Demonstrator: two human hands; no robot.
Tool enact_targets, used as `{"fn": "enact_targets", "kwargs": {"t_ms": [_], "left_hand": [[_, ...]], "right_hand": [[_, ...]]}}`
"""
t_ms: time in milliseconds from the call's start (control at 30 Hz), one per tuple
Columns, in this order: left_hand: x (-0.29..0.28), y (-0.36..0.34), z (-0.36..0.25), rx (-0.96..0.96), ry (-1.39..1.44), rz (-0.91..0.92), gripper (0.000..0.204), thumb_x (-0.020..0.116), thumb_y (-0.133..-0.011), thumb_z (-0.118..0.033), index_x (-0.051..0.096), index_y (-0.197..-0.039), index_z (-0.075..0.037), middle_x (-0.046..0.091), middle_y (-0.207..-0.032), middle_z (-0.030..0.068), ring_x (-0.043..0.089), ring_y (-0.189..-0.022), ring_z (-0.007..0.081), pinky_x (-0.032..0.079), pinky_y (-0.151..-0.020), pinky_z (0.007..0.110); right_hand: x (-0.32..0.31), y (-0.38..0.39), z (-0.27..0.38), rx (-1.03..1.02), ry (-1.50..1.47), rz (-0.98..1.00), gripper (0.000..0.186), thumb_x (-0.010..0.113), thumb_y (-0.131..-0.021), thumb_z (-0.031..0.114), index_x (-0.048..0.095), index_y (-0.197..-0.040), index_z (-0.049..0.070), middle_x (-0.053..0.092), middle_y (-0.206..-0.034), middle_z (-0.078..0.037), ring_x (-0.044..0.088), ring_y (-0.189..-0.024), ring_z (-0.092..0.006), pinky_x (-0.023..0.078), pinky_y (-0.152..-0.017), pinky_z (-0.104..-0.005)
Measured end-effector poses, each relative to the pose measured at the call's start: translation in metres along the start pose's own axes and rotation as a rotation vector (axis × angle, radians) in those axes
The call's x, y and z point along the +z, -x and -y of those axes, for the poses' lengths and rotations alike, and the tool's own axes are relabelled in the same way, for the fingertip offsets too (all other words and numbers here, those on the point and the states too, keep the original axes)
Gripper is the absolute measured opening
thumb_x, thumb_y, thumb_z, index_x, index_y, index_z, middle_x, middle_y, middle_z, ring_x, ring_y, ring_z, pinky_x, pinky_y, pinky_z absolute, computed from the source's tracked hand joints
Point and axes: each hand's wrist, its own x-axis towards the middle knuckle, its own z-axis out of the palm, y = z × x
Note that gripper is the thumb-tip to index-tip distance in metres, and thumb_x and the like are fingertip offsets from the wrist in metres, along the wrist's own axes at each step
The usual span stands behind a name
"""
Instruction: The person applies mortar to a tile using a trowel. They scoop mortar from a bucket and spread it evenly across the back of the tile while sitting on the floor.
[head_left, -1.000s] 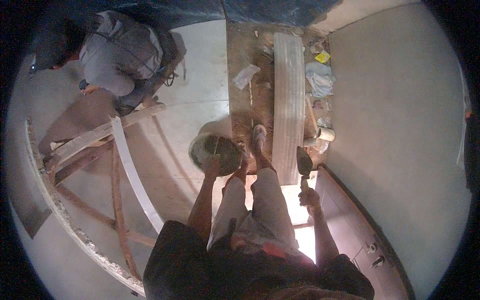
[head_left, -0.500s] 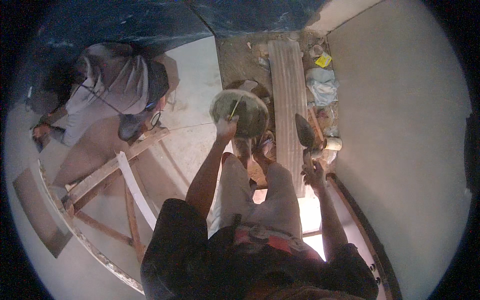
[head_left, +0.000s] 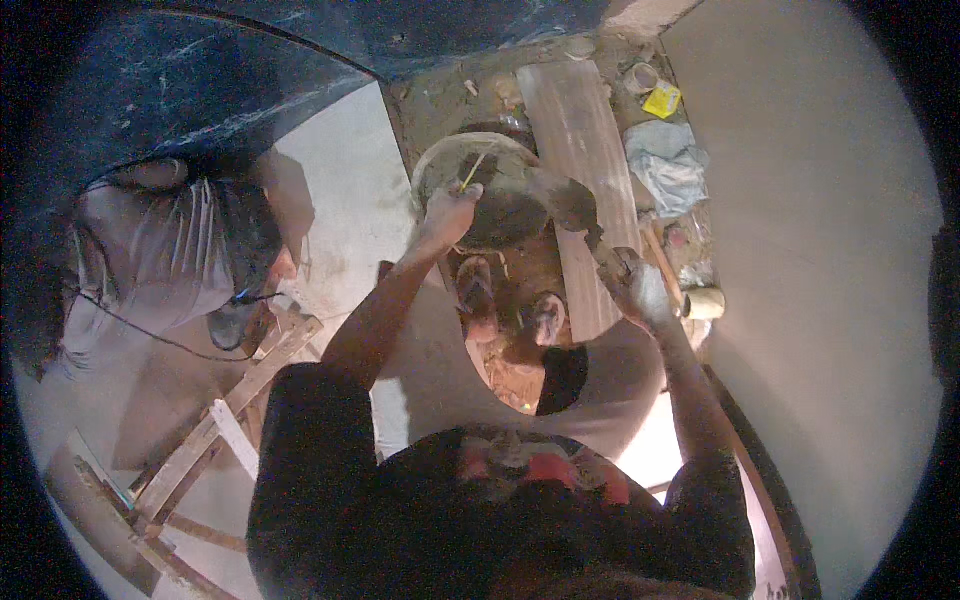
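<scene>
A round basin of grey, wet-looking mortar lies in front of my feet. My left hand is over its near left side, fingers closed on a thin yellow stick that points away from me. My right hand grips the handle of a trowel. The trowel's dark blade reaches left to the basin's right edge, above a long plank; I cannot tell whether it touches the mortar. My right fingers partly hide the handle.
The long grey plank runs along the floor. Right of it lie a pale cloth, a yellow packet, a cup and a mallet near the wall. At left, another person bends beside a wooden frame.
I have bent lower over the basin. The trowel has swung left from beyond the plank to the basin's edge. My left hand still holds the stick. The other person appears farther left and lower.
</scene>
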Motion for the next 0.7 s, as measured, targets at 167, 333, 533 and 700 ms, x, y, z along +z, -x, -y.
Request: {"fn": "enact_targets", "kwargs": {"t_ms": [167,333,533,700], "left_hand": [[-0.037,-0.051,-0.029,-0.075,-0.144,-0.006,0.043,0.051,-0.089,-0.035,0.063,-0.097,0.006,0.063,-0.089,0.0301,0.059,-0.092,0.0464,0.045,-0.079,0.049],[-0.037,-0.091,0.048,0.068,-0.252,-0.181,0.043,0.048,-0.091,-0.034,0.061,-0.102,0.005,0.062,-0.096,0.0293,0.060,-0.094,0.0440,0.046,-0.082,0.050],[-0.025,-0.131,0.114,0.344,-0.556,-0.052,0.040,0.046,-0.092,-0.034,0.061,-0.106,0.001,0.063,-0.100,0.0263,0.061,-0.093,0.0433,0.047,-0.083,0.048],[-0.014,-0.155,0.141,0.336,-0.779,0.138,0.033,0.050,-0.089,-0.032,0.064,-0.102,-0.004,0.064,-0.094,0.0225,0.062,-0.089,0.0422,0.050,-0.076,0.049]], "right_hand": [[0.029,-0.075,-0.009,-0.180,0.136,-0.044,0.043,0.064,-0.084,0.032,0.053,-0.112,0.002,0.064,-0.089,-0.020,0.062,-0.084,-0.0393,0.049,-0.072,-0.0469],[0.035,-0.115,0.002,-0.230,0.288,-0.009,0.041,0.060,-0.085,0.032,0.052,-0.112,0.003,0.063,-0.099,-0.021,0.061,-0.089,-0.0397,0.049,-0.075,-0.0485],[0.065,-0.123,0.000,-0.314,0.398,-0.045,0.039,0.055,-0.087,0.031,0.052,-0.116,0.005,0.062,-0.102,-0.020,0.061,-0.086,-0.0402,0.051,-0.077,-0.0477],[0.120,-0.109,0.015,-0.192,0.356,-0.015,0.034,0.053,-0.088,0.032,0.060,-0.104,0.002,0.064,-0.096,-0.020,0.061,-0.087,-0.0406,0.050,-0.075,-0.0471]]}}
